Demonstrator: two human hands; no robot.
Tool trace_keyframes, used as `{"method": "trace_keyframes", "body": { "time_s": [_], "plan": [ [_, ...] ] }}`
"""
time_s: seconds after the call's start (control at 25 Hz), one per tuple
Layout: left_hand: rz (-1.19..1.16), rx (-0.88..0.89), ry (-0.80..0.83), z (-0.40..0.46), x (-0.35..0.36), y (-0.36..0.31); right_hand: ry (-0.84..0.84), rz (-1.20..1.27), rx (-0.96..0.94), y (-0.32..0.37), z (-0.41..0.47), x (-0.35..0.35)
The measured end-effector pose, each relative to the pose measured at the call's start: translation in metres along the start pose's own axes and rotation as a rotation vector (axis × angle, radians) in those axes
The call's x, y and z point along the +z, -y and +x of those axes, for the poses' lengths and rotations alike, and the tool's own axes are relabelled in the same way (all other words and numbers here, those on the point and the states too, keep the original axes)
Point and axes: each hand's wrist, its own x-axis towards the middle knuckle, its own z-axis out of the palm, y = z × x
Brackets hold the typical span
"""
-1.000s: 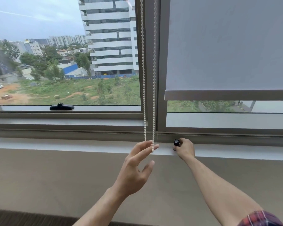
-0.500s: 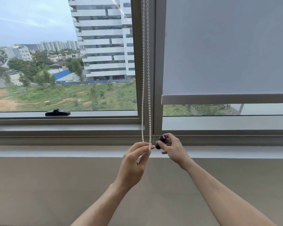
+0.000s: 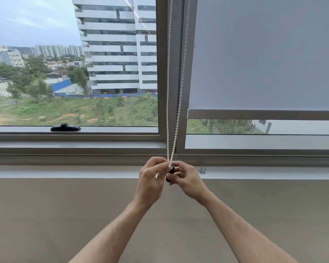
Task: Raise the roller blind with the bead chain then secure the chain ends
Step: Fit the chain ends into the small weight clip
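A white bead chain (image 3: pixel 176 111) hangs in two strands down the window mullion and meets between my hands. My left hand (image 3: pixel 152 179) pinches the chain's lower ends. My right hand (image 3: pixel 188 179) holds a small dark clip (image 3: pixel 171 170) pressed against those ends. The grey roller blind (image 3: pixel 264 54) covers most of the right pane; its bottom bar (image 3: pixel 262 114) sits a little above the pane's lower edge.
A white sill (image 3: pixel 65 172) runs below the window frame, with a small metal fitting (image 3: pixel 203 170) on it just right of my hands. A black window handle (image 3: pixel 65 127) lies on the left pane's lower frame. A beige wall fills the lower view.
My right hand has lifted the dark clip off the sill and carried it left to the chain ends. My left hand has closed on the chain, and both hands now touch.
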Motion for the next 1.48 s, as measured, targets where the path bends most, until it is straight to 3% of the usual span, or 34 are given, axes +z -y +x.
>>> {"method": "trace_keyframes", "body": {
  "time_s": [0.4,0.6,0.8,1.08,1.48],
  "plan": [
    [0.105,0.139,0.021,-0.008,-0.014,-0.008,-0.063,0.029,-0.057,0.013,-0.017,0.008],
    [-0.158,-0.049,0.007,-0.001,-0.017,-0.016,-0.08,0.019,-0.058,0.018,-0.02,0.007],
    [-0.369,-0.298,0.255,0.007,-0.021,-0.019,-0.065,0.015,-0.087,0.025,-0.022,0.007],
    [-0.473,-0.345,0.332,0.006,-0.021,-0.029,-0.062,0.072,-0.135,0.033,-0.024,0.006],
    [-0.671,-0.426,0.325,0.008,-0.023,-0.029,-0.195,0.024,-0.148,0.037,-0.031,0.013]
  ]
}}
